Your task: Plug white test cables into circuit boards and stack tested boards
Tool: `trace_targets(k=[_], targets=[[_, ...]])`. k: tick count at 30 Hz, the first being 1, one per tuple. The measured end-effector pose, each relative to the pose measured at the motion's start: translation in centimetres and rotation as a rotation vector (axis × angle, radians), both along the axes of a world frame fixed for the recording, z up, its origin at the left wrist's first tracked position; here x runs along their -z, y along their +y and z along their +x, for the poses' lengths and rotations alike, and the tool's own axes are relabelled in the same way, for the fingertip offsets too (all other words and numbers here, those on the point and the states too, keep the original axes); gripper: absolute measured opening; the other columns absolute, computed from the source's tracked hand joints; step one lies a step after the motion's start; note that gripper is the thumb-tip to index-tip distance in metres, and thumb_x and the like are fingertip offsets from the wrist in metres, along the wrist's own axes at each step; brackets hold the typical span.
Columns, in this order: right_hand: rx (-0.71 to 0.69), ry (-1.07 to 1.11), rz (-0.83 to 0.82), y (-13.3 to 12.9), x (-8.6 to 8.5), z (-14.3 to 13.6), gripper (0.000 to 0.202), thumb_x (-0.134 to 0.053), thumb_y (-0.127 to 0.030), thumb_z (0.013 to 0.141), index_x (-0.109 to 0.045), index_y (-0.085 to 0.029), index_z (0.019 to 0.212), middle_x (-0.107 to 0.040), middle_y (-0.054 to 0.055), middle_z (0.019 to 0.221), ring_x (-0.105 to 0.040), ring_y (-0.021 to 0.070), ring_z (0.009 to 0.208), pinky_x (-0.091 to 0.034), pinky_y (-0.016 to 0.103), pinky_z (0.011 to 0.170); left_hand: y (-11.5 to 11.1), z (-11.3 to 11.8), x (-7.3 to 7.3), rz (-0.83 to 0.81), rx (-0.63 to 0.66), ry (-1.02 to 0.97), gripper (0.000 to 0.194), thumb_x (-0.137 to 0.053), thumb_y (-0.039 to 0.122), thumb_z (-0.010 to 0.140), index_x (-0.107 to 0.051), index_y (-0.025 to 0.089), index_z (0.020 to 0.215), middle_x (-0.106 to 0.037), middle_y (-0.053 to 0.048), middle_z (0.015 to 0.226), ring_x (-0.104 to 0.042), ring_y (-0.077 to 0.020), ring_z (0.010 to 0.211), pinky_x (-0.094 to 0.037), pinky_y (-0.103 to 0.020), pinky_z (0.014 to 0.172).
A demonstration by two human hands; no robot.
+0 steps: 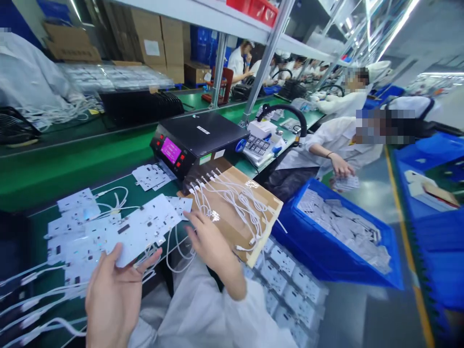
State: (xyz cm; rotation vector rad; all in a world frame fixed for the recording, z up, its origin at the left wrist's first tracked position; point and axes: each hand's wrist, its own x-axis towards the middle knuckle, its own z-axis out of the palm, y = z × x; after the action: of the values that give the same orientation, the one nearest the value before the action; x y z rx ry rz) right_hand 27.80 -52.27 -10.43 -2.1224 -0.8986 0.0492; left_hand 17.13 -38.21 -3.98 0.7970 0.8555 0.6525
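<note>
My left hand [118,285] holds a white circuit board [141,227] from below, thumb at its near edge and fingers partly spread beneath. At the board's right end, my right hand [208,239] has its fingers apart by a smaller white board piece [177,207]; whether it grips that piece I cannot tell. More white boards [78,241] lie overlapping on the green table to the left, with white cables among them. Behind stands a black tester box [201,140] with a lit pink screen. White USB cables [232,198] run over the cardboard beside it.
A blue bin [300,251] full of wrapped white pieces stands at the right. A co-worker's hand [340,166] is above it. Trays of boards [286,285] sit low beside my right arm. A metal post [266,63] rises behind the tester.
</note>
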Motion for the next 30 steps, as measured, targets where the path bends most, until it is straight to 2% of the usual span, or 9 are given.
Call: trace_targets(k=[2,5,7,9,12,16,20,25,30], targets=[[0.023,-0.106,-0.082,-5.8,-0.7,-1.3,0.036,-0.039,-0.013,0.107,-0.061,-0.019,0.134,-0.068,0.011,0.127,-0.066,0.0230,0.117,-0.056,0.041,0.104,-1.2,0.5,-0.2,-0.019,0.072,0.064,0.026,-0.072,0.027,0.083,-0.070,0.023,0.108,-0.072,-0.005,0.126,-0.066,-0.0309,0.124,-0.068,-0.053,0.091],[0.136,-0.278,-0.327,-13.6,0.1,-2.2,0.029,-0.040,-0.007,0.103,-0.065,-0.017,0.113,-0.071,0.010,0.109,-0.068,0.0245,0.097,-0.062,0.040,0.084,-2.9,1.3,0.1,-0.007,0.173,0.106,0.037,-0.076,0.033,0.085,-0.071,0.021,0.121,-0.072,-0.009,0.129,-0.070,-0.0298,0.118,-0.070,-0.037,0.078],[0.171,-0.417,-0.479,-17.1,1.4,-2.3,0.032,-0.040,-0.001,0.098,-0.064,-0.016,0.113,-0.070,0.013,0.116,-0.067,0.0259,0.094,-0.062,0.040,0.077,-4.0,1.8,0.5,-0.003,0.227,0.119,0.043,-0.078,0.030,0.087,-0.068,0.023,0.127,-0.072,-0.009,0.131,-0.072,-0.0266,0.116,-0.070,-0.030,0.075],[0.183,-0.531,-0.598,-18.9,2.8,-2.3,0.042,-0.040,0.004,0.092,-0.062,-0.014,0.122,-0.069,0.016,0.124,-0.067,0.0269,0.095,-0.061,0.039,0.073,-5.0,2.3,0.7,-0.015,0.283,0.119,0.047,-0.078,0.027,0.087,-0.065,0.025,0.133,-0.071,-0.008,0.134,-0.073,-0.0243,0.115,-0.069,-0.027,0.074],[0.137,-0.630,-0.703,-19.8,4.2,-1.9,0.056,-0.045,0.009,0.085,-0.059,-0.011,0.135,-0.067,0.018,0.132,-0.066,0.0281,0.097,-0.061,0.041,0.077,-6.1,2.7,0.9,-0.036,0.348,0.103,0.049,-0.077,0.028,0.088,-0.065,0.025,0.135,-0.071,-0.008,0.135,-0.074,-0.0225,0.110,-0.068,-0.025,0.072],[0.079,-0.671,-0.757,-20.2,4.6,-0.4,0.058,-0.049,0.011,0.080,-0.062,-0.011,0.132,-0.067,0.017,0.135,-0.068,0.0277,0.100,-0.059,0.039,0.081,-6.7,2.8,1.2,-0.043,0.363,0.121,0.052,-0.078,0.026,0.089,-0.062,0.024,0.139,-0.073,-0.009,0.131,-0.076,-0.0179,0.099,-0.066,-0.020,0.072],[-0.061,-0.650,-0.795,-20.4,3.6,1.4,0.049,-0.050,0.008,0.084,-0.064,-0.011,0.127,-0.073,0.014,0.118,-0.071,0.0241,0.089,-0.057,0.036,0.074,-6.8,2.6,1.4,-0.024,0.348,0.131,0.050,-0.078,0.029,0.090,-0.065,0.027,0.138,-0.075,-0.007,0.129,-0.076,-0.0148,0.100,-0.063,-0.015,0.079],[-0.241,-0.480,-0.897,-20.3,1.8,3.3,0.037,-0.049,0.007,0.088,-0.065,-0.015,0.114,-0.070,0.010,0.110,-0.069,0.0210,0.079,-0.052,0.034,0.071,-7.0,2.6,1.4,-0.035,0.321,0.145,0.044,-0.074,0.028,0.092,-0.065,0.027,0.135,-0.074,-0.006,0.129,-0.076,-0.0163,0.107,-0.063,-0.021,0.090],[-0.300,-0.201,-0.727,-20.9,0.7,5.6,0.030,-0.042,-0.004,0.099,-0.062,-0.020,0.115,-0.065,0.007,0.112,-0.066,0.0156,0.075,-0.051,0.029,0.069,-7.2,2.8,2.1,-0.031,0.296,0.114,0.047,-0.079,0.027,0.088,-0.064,0.024,0.133,-0.074,-0.008,0.129,-0.075,-0.0208,0.110,-0.063,-0.034,0.100]])
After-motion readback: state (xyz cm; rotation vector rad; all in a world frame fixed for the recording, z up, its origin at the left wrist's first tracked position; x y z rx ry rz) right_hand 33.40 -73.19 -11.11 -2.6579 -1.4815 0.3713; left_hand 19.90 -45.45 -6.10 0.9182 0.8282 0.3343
